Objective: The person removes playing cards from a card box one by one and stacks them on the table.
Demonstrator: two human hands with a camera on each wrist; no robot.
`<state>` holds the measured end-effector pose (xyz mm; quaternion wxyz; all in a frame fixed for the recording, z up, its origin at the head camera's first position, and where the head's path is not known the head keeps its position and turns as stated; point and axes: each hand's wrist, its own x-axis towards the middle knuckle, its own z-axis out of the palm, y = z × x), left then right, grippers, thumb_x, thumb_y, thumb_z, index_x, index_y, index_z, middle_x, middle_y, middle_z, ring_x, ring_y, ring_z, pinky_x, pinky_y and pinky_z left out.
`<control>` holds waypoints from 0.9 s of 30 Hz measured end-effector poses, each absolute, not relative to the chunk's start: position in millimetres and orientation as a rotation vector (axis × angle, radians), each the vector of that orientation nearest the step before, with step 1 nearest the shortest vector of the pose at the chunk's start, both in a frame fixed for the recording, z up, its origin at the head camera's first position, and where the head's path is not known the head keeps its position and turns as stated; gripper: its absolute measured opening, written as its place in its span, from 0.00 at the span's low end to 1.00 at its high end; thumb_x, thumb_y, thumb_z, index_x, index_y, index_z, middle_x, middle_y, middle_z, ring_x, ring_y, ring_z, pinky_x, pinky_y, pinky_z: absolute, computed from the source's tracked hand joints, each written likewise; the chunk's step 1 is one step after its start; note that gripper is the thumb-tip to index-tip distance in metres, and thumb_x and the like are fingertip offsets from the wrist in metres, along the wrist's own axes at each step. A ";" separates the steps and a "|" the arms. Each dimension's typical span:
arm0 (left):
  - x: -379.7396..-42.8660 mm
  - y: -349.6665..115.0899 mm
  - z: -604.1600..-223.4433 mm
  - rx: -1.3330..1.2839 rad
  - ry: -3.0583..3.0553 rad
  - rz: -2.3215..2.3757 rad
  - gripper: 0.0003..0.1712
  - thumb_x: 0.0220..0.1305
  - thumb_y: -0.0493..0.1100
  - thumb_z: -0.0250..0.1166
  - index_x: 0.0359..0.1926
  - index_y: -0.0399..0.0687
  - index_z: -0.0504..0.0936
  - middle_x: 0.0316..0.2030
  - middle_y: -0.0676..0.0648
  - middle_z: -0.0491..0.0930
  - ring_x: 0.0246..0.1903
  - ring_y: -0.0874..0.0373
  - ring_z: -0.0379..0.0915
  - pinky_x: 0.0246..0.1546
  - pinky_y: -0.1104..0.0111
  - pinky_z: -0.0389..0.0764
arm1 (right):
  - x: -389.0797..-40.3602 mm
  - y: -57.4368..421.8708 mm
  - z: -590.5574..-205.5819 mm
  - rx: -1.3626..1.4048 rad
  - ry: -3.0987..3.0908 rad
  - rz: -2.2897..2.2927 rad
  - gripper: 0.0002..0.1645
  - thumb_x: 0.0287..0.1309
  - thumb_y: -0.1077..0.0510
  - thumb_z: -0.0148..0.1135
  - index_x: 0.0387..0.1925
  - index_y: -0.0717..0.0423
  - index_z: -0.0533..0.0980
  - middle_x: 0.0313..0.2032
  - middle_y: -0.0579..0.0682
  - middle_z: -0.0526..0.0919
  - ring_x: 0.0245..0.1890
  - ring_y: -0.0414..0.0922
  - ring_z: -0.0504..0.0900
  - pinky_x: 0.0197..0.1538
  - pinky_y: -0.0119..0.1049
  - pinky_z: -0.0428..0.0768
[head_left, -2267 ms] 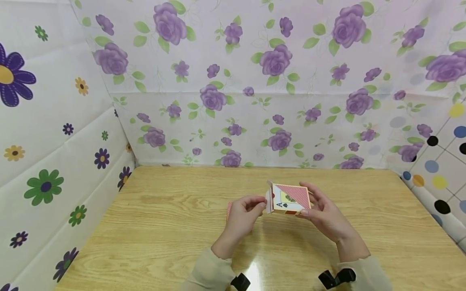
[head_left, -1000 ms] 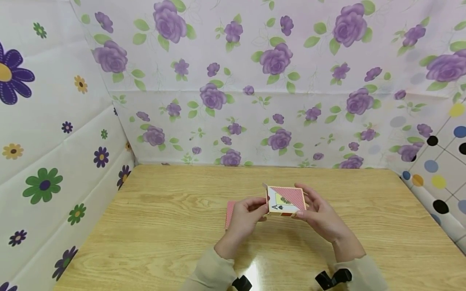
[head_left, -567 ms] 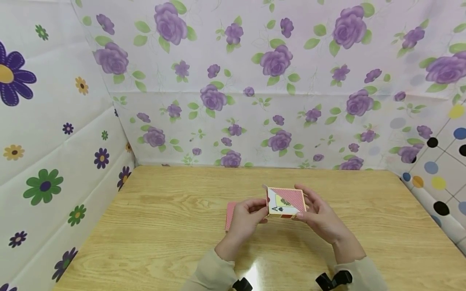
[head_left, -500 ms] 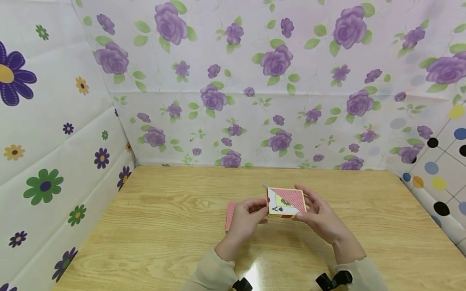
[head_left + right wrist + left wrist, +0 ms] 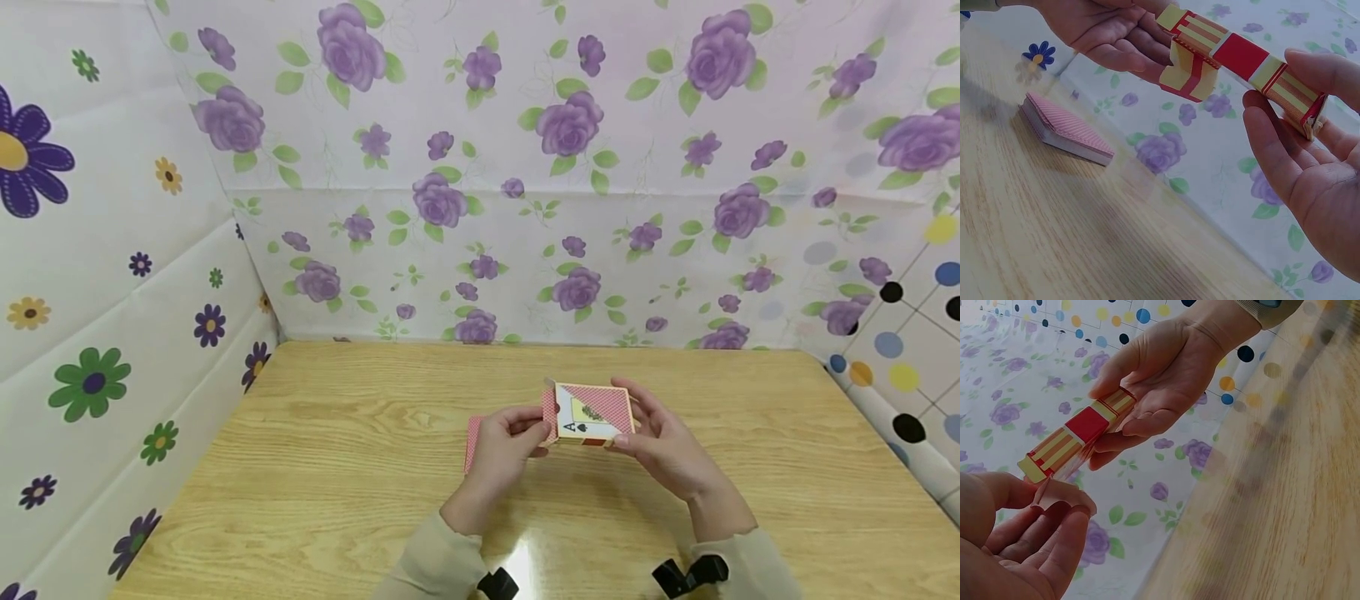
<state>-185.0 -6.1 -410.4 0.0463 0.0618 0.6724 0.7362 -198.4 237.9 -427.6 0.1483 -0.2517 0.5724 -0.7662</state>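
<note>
A playing card box (image 5: 596, 414) with an ace of spades on its face is held above the table. My right hand (image 5: 667, 446) grips its right end, thumb on the near side and fingers behind. My left hand (image 5: 506, 450) pinches at the box's left end, where a red-patterned strip (image 5: 550, 417) shows beside the box face. The right wrist view shows an end flap (image 5: 1191, 75) folded out and hanging below the box, against the left fingers. Left of the box a deck of cards (image 5: 1063, 130) lies back up on the table, partly hidden behind my left hand in the head view.
The wooden table (image 5: 337, 467) runs back to a cloth wall with purple roses (image 5: 577, 125). A flower-print sheet (image 5: 90, 267) rises on the left and a dotted sheet (image 5: 900, 358) on the right.
Earlier a white flap stood out at the box's left end. The box then shifted left against the left hand, and now sits slightly right again with the red-patterned strip showing.
</note>
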 end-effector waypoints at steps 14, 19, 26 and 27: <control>-187.3 -9.5 -408.8 0.121 2.092 2.256 0.14 0.61 0.34 0.62 0.47 0.30 0.80 0.33 0.41 0.83 0.29 0.62 0.77 0.34 0.64 0.85 | -198.8 239.6 -426.2 -0.723 1.629 -2.221 0.45 0.60 0.76 0.49 0.73 0.52 0.44 0.61 0.48 0.65 0.55 0.42 0.76 0.52 0.36 0.80; -188.2 -10.8 -407.6 0.115 2.113 2.254 0.14 0.61 0.34 0.63 0.47 0.30 0.80 0.32 0.41 0.83 0.29 0.60 0.78 0.32 0.65 0.85 | -198.5 239.5 -425.6 -0.711 1.649 -2.217 0.45 0.60 0.76 0.49 0.73 0.52 0.44 0.60 0.49 0.66 0.54 0.42 0.76 0.52 0.36 0.80; -188.0 -14.5 -404.4 0.128 2.120 2.264 0.14 0.61 0.34 0.62 0.47 0.31 0.80 0.32 0.39 0.82 0.28 0.59 0.79 0.31 0.68 0.84 | -198.2 240.5 -426.2 -0.707 1.629 -2.226 0.45 0.60 0.76 0.49 0.73 0.51 0.44 0.62 0.47 0.65 0.56 0.42 0.75 0.53 0.36 0.79; -188.1 -15.0 -403.8 0.132 2.116 2.265 0.14 0.61 0.34 0.62 0.47 0.31 0.80 0.33 0.39 0.82 0.28 0.60 0.79 0.31 0.68 0.84 | -198.5 240.8 -426.3 -0.710 1.626 -2.226 0.45 0.60 0.76 0.49 0.73 0.51 0.45 0.62 0.48 0.65 0.56 0.42 0.75 0.54 0.37 0.79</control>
